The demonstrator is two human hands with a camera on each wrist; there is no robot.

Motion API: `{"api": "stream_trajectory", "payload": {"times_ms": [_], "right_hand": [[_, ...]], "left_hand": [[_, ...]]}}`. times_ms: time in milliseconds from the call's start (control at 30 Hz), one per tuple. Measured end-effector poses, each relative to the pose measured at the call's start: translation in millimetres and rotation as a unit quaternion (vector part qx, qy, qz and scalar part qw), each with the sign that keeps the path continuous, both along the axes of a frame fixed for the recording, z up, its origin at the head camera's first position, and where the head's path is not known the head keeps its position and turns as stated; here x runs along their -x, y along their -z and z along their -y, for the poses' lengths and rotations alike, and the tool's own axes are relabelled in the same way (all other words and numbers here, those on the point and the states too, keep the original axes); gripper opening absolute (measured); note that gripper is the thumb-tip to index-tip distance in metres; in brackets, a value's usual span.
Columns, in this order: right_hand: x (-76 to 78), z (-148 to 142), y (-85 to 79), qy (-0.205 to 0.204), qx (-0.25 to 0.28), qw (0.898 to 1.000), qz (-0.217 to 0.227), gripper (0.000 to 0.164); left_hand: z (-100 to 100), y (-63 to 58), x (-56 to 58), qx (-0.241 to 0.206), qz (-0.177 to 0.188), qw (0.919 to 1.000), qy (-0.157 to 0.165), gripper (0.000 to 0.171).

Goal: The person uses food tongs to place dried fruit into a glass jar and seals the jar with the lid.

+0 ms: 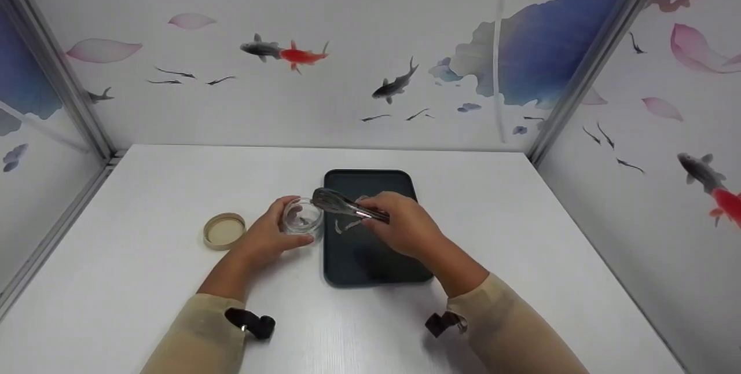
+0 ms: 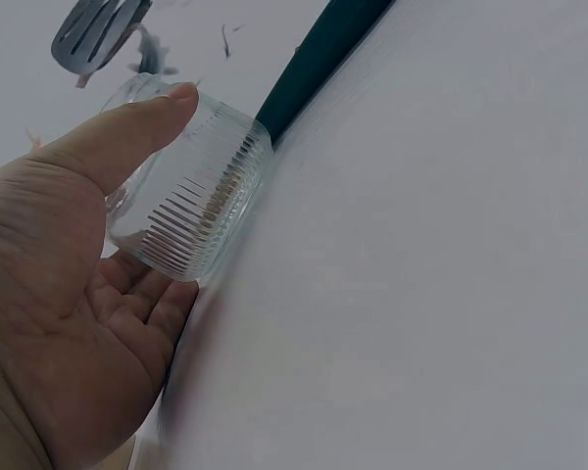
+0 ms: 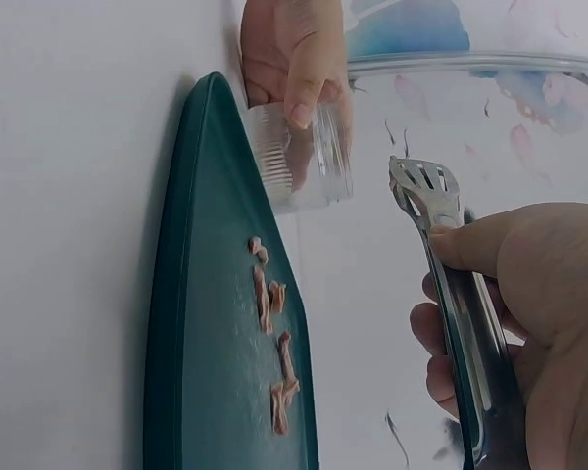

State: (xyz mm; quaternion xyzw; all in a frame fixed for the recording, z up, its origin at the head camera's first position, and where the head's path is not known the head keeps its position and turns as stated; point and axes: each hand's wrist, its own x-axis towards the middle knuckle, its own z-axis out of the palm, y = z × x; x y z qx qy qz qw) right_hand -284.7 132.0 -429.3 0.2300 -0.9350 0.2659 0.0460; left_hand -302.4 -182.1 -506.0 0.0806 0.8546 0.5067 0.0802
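My left hand (image 1: 267, 236) holds a clear ribbed glass jar (image 2: 201, 186), thumb on one side and fingers on the other. A few brownish bits show low inside the jar, whose mouth is uncovered. In my right hand (image 1: 408, 224) is a pair of metal tongs (image 1: 338, 203) with slotted heads, gripped along the arms. The tongs' heads are over the tray's left edge, just beside the jar's mouth. Whether they hold anything is hard to tell. Several pinkish-brown strips (image 3: 263, 299) lie on the dark green tray (image 1: 376, 267) under my right hand, which partly hides them in the head view.
A round tan lid (image 1: 224, 231) lies on the white table (image 1: 301, 333), left of my left forearm. Printed panels (image 1: 324, 107) with fish and petals stand behind the table and along both sides. Black wrist cameras (image 1: 257, 325) sit at both sleeves.
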Motion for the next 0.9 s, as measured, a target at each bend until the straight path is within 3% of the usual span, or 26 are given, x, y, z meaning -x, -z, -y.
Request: {"api": "stream_trajectory", "payload": {"times_ms": [367, 900], "right_hand": [[4.3, 25, -0.9, -0.002, 0.002, 0.999, 0.034, 0.037], [6.6, 35, 4.9, -0.018, 0.004, 0.999, 0.034, 0.037]], "left_hand": [[0, 0.6, -1.0, 0.003, 0.008, 1.0, -0.004, 0.096], [1, 2.2, -0.7, 0.003, -0.002, 1.0, -0.007, 0.099]]}}
